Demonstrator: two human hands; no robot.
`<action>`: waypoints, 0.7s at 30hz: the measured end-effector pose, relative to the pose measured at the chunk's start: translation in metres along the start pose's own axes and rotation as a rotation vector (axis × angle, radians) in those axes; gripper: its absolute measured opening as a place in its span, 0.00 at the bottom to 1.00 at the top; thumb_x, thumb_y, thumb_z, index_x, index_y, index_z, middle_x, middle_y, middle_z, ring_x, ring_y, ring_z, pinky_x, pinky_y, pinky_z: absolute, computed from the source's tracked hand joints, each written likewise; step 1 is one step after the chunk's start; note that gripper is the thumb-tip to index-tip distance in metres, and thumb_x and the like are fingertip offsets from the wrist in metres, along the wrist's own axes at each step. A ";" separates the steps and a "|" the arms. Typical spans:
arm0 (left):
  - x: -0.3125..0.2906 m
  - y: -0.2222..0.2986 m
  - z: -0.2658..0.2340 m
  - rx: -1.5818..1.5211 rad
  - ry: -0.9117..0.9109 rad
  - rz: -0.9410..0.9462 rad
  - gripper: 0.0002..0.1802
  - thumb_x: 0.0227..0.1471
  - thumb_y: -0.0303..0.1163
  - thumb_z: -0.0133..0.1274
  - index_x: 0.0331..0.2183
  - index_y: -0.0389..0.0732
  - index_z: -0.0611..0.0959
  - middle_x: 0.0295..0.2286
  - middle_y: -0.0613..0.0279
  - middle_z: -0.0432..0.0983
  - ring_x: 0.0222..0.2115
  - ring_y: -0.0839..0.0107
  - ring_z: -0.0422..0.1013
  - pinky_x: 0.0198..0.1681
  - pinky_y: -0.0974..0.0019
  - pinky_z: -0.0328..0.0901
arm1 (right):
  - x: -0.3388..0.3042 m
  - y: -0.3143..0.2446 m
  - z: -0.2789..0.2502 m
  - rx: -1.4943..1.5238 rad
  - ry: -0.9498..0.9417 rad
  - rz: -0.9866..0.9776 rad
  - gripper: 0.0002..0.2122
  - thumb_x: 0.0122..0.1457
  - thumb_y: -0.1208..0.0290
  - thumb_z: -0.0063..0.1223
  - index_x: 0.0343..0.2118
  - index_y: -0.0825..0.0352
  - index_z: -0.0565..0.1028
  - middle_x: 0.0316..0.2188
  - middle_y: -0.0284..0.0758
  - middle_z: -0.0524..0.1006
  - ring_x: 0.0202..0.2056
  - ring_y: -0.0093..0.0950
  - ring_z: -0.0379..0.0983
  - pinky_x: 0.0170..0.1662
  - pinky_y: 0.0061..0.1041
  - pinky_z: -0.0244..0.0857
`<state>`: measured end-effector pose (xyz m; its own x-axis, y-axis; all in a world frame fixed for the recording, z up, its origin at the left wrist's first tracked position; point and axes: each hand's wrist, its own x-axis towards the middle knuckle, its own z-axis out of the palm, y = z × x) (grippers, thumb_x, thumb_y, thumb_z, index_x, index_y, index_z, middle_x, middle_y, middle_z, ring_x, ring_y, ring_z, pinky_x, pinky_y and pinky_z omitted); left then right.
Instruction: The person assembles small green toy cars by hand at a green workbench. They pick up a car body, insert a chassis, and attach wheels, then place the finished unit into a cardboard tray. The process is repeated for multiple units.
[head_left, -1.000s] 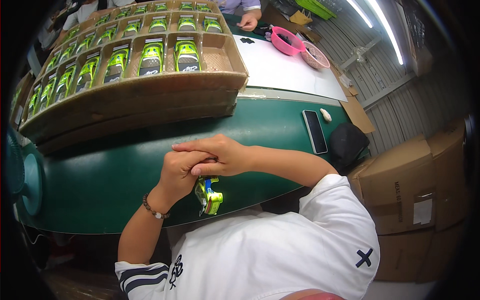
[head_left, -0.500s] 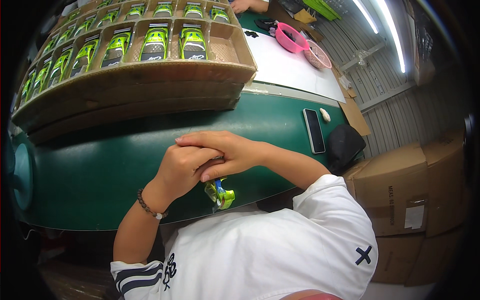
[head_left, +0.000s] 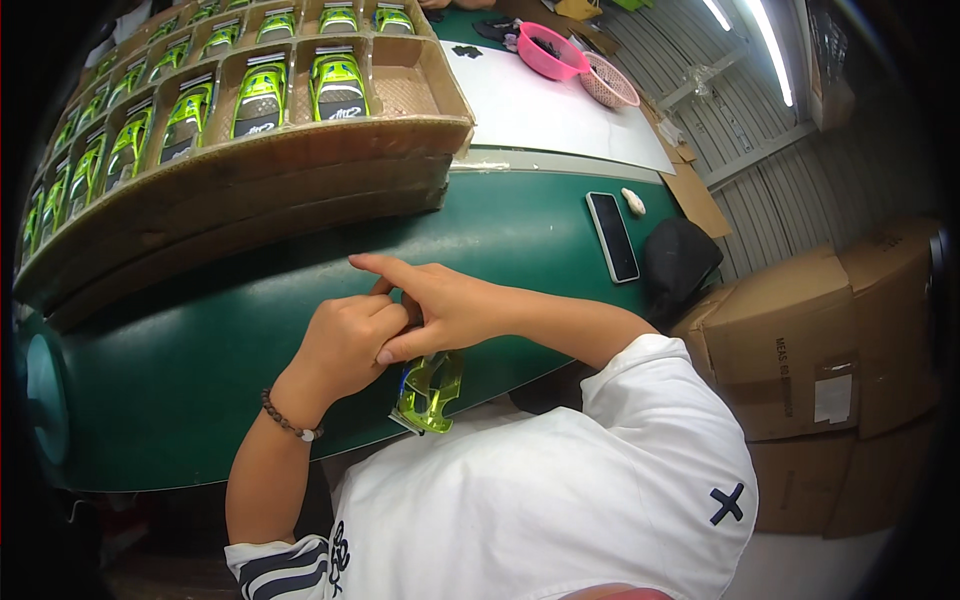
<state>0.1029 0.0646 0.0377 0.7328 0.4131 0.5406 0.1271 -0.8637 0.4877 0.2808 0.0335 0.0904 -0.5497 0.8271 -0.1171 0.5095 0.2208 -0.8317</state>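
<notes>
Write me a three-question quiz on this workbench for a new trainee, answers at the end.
1. Multiple choice: which of the person's wrists bears the brown beaded bracelet? A) the left; B) the right.
2. True or false: the rectangular black-screened phone lies on the glossy green tabletop.
3. Short answer: what juts out from under the bare left hand and right hand toward the white short-sleeved shirt?

Key: 1. A. 2. True. 3. A shiny, partly see-through yellow-green car body shell.

White shirt (head_left: 530,500); dark-striped left sleeve (head_left: 285,570); brown beaded bracelet (head_left: 280,419)
</notes>
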 end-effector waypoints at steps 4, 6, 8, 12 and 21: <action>0.001 0.002 0.004 0.065 0.029 0.063 0.08 0.37 0.34 0.57 0.18 0.44 0.75 0.16 0.64 0.71 0.18 0.64 0.70 0.20 0.64 0.64 | 0.002 0.007 -0.008 -0.049 -0.147 -0.058 0.44 0.42 0.61 0.69 0.59 0.72 0.54 0.37 0.48 0.76 0.35 0.38 0.76 0.37 0.29 0.69; 0.001 0.002 0.009 0.076 0.033 0.085 0.07 0.37 0.35 0.56 0.18 0.44 0.75 0.16 0.65 0.71 0.17 0.64 0.70 0.20 0.64 0.64 | 0.004 0.003 -0.008 -0.094 -0.223 0.016 0.43 0.42 0.60 0.69 0.58 0.73 0.56 0.33 0.48 0.77 0.34 0.39 0.76 0.36 0.31 0.70; 0.001 0.004 0.010 0.113 0.070 0.149 0.06 0.34 0.34 0.57 0.17 0.44 0.77 0.16 0.65 0.72 0.16 0.66 0.70 0.19 0.64 0.63 | 0.006 -0.003 -0.007 -0.138 -0.304 0.078 0.45 0.43 0.60 0.68 0.60 0.72 0.52 0.33 0.48 0.77 0.33 0.41 0.76 0.36 0.31 0.70; 0.000 0.005 0.011 0.139 0.137 0.266 0.05 0.33 0.32 0.56 0.18 0.43 0.77 0.16 0.65 0.72 0.16 0.68 0.70 0.19 0.66 0.63 | 0.001 -0.006 0.005 -0.104 -0.279 0.011 0.49 0.45 0.60 0.66 0.62 0.71 0.42 0.30 0.47 0.77 0.31 0.42 0.76 0.35 0.31 0.70; 0.007 0.013 0.005 0.030 0.226 0.255 0.07 0.36 0.28 0.58 0.17 0.43 0.74 0.15 0.66 0.69 0.16 0.68 0.68 0.19 0.66 0.62 | 0.004 0.002 -0.015 0.380 -0.428 -0.012 0.47 0.56 0.46 0.49 0.64 0.69 0.32 0.59 0.53 0.54 0.59 0.44 0.56 0.58 0.33 0.53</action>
<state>0.1133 0.0544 0.0443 0.5776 0.2337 0.7822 -0.0191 -0.9540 0.2991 0.2894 0.0447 0.0966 -0.8134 0.5254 -0.2499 0.2711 -0.0378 -0.9618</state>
